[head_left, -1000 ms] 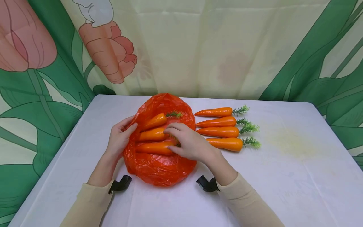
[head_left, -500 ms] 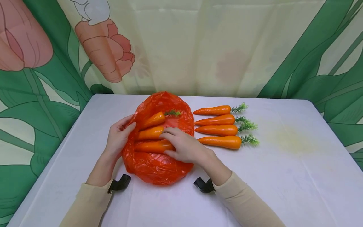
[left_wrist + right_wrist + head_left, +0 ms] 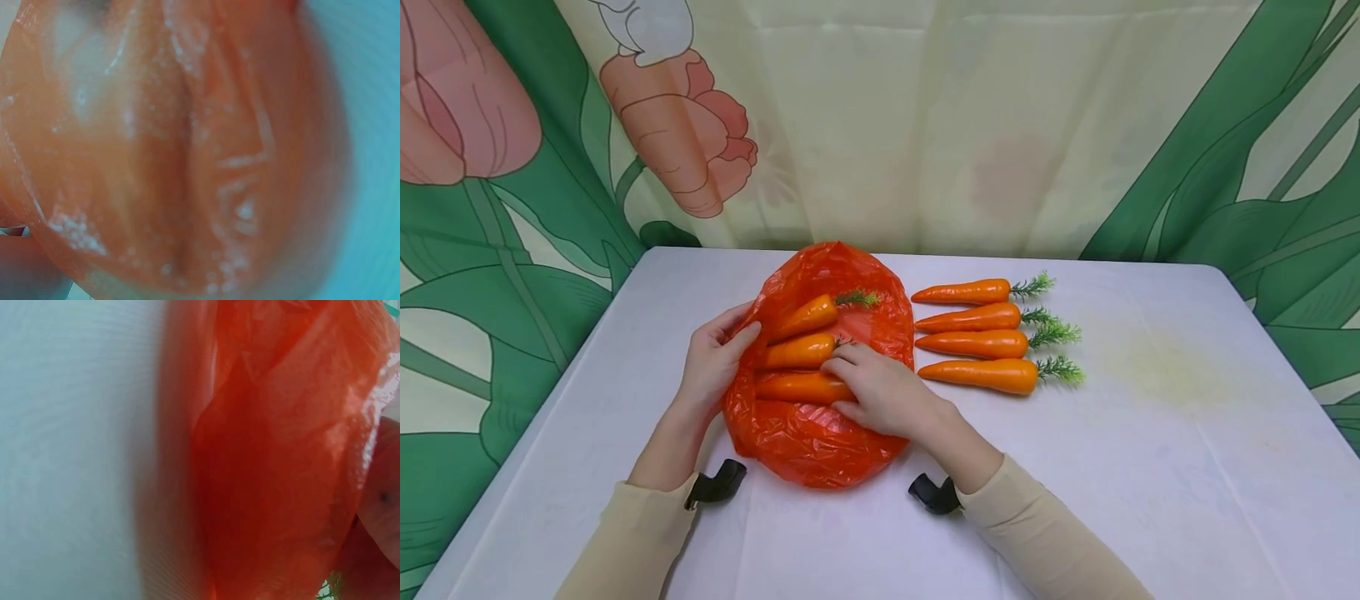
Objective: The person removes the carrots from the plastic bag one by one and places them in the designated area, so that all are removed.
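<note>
A red plastic bag [image 3: 820, 462] lies spread open on the table, with three orange carrots inside. My left hand [image 3: 715, 358] pinches the bag's left rim between thumb and fingers. Reaching in from the right, my right hand [image 3: 883, 387] holds the thick end of the lowest carrot [image 3: 797, 387]; its leafy top is hidden by the hand. Above it lie the middle carrot [image 3: 797, 352] and the upper carrot [image 3: 811, 317], tips pointing left. Crinkled bag plastic [image 3: 156, 156] fills most of the left wrist view. Bag film [image 3: 275, 456] also covers much of the right wrist view.
Several carrots lie in a column right of the bag, among them a top carrot [image 3: 966, 291] and a bottom carrot [image 3: 985, 375], green tops pointing right. The white-covered table [image 3: 1150, 467] ends at a patterned curtain [image 3: 1000, 125].
My right hand has shifted slightly left and down, closer around the lowest carrot's thick end. My left hand stays at the bag's rim. The head view has shifted slightly.
</note>
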`<state>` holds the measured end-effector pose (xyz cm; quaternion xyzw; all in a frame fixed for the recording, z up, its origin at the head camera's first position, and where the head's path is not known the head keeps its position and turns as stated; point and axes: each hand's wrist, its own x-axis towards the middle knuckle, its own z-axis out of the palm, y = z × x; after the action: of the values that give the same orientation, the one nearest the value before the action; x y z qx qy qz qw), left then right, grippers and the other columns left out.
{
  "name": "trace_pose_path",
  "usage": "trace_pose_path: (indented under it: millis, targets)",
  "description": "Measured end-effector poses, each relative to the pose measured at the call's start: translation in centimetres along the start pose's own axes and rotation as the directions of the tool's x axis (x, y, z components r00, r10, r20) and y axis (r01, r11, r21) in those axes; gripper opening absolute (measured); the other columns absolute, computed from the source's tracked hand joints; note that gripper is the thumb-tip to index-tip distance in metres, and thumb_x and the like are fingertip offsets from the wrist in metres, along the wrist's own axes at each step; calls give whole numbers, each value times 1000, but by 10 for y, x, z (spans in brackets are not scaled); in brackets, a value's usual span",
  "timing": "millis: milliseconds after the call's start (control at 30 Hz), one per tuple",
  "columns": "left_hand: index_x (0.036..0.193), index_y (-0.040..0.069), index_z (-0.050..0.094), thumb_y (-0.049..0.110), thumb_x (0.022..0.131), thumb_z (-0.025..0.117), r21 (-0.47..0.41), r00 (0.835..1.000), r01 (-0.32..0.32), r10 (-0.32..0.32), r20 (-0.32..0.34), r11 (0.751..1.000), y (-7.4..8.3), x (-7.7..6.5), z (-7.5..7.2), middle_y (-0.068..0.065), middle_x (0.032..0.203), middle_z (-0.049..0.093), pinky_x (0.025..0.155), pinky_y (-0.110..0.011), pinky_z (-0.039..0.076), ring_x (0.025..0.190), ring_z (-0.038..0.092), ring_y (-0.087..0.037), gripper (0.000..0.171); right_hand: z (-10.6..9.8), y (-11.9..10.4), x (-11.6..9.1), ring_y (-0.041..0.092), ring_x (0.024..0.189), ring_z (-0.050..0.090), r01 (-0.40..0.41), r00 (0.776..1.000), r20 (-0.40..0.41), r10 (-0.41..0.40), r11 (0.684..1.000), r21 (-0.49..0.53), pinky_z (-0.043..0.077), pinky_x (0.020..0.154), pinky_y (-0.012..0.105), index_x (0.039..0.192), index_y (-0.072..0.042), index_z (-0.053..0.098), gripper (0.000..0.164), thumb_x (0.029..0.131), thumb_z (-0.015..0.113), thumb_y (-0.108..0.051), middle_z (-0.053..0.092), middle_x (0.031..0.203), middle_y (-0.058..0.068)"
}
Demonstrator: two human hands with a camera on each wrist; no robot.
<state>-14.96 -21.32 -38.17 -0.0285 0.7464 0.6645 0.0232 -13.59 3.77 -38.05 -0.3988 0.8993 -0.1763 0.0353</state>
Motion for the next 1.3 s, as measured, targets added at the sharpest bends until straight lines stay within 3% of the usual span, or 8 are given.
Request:
trace_pose_path:
  millis: [533,867,1300]
  targets:
    - [150,6,48,19,106,53,-1,1000,-7,7,2,1000,2,-1,0,-10,144,52,98,-20,47,125,48,-20,46,6,-1,2,22,127,50,-58,998,39,58,998,-13,46,105,38,139,-9,57,53,92,76,-24,55,136,7]
    - [149,5,49,20,106,53,-3,1000,-20,19,-3,1000,1,-1,0,-8,140,54,96,-18,47,122,50,-18,46,6,-2,0,22,123,50,-30,999,20,31,999,-25,48,103,36,138,-8,58,51,92,76,-23,58,131,7]
    - [150,6,47,19,106,53,0,1000,2,-2,-11,1000,3,-2,0,-9,144,52,98,-19,47,124,49,-18,46,-11,-7,-5,23,123,52,-23,1000,-11,22,999,-49,49,102,38,138,-9,58,49,93,75,-21,56,132,6]
